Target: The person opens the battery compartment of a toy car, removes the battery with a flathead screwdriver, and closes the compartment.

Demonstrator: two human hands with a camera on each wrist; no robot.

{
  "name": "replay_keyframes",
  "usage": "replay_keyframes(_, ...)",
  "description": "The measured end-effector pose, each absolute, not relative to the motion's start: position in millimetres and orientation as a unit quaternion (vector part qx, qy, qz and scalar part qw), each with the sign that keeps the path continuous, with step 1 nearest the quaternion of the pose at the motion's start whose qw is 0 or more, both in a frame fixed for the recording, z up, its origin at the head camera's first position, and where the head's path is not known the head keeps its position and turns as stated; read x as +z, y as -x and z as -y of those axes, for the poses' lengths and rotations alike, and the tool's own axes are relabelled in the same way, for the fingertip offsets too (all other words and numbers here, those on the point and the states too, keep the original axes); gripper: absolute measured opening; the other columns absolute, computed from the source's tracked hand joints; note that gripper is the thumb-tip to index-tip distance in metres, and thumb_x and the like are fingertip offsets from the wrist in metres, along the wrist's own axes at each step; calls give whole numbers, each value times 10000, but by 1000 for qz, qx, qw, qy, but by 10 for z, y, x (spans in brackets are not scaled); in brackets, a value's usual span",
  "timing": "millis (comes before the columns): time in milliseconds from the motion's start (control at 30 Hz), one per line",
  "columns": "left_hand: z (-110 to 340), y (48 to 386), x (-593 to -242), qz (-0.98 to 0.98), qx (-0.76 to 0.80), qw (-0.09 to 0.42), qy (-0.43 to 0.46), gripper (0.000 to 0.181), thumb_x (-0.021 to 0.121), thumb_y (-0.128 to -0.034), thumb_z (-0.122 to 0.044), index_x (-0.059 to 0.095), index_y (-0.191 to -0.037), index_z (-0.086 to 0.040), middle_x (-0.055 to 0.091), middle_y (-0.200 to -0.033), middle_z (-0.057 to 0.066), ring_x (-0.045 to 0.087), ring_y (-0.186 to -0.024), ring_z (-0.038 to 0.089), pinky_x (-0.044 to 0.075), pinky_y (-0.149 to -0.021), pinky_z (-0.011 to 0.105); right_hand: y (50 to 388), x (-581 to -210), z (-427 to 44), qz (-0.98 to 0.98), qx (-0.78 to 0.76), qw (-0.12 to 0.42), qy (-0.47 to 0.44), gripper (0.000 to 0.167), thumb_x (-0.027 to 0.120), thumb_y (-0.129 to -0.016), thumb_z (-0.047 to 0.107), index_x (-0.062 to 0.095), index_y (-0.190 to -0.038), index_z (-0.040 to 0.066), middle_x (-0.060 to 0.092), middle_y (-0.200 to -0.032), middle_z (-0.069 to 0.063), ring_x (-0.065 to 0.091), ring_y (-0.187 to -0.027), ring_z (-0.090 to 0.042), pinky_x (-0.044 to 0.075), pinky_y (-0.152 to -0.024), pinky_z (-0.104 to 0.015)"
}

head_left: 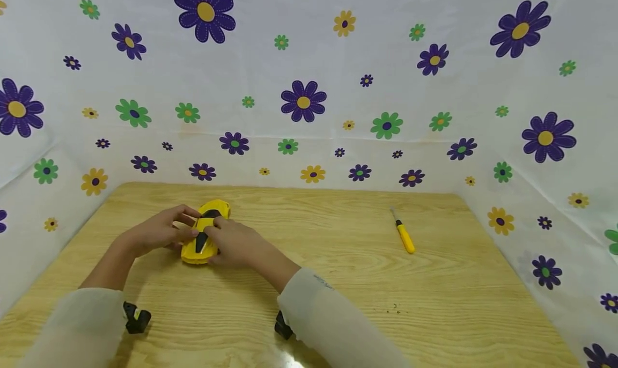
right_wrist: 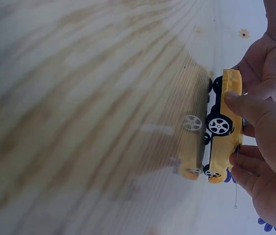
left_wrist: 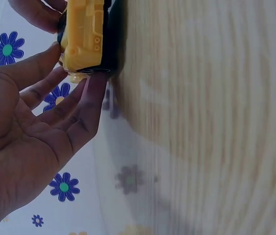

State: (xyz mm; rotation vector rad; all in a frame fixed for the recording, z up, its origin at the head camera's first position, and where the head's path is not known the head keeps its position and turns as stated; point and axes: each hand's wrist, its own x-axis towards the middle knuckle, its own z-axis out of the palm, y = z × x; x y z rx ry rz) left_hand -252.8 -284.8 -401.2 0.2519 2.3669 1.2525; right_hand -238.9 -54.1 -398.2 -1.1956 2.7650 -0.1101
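A yellow toy car (head_left: pixel 207 210) with black windows and spoked wheels sits on the wooden table, left of the middle. My left hand (head_left: pixel 156 231) grips it from the left; in the left wrist view the thumb and fingers of this hand (left_wrist: pixel 40 115) close about one end of the car (left_wrist: pixel 84 36). From the other side my right hand (head_left: pixel 236 242) holds the car. In the right wrist view the right thumb lies along the side of the car (right_wrist: pixel 226 147), and the other fingers of that hand (right_wrist: pixel 270 161) are at its top.
A screwdriver (head_left: pixel 405 236) with a yellow and black handle lies on the right part of the table (head_left: pixel 338 282). Several tiny dark bits (head_left: pixel 395 308) are scattered nearer the front. A flowered white cloth (head_left: pixel 260 78) stands behind and at both sides.
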Motion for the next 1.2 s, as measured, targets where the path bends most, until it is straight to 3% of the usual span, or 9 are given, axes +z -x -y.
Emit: replay_keyframes(1200, 1814, 2662, -4033, -855, 464, 209, -97, 453, 711, -971, -154, 493, -1347, -25, 465, -1415, 299, 656, -1097, 396, 632, -816, 430, 2372, -3965, -437, -916, -42, 47, 395, 668, 736, -947, 395, 499, -1486, 79, 493, -1488, -119, 544, -1308, -212, 494, -1072, -306)
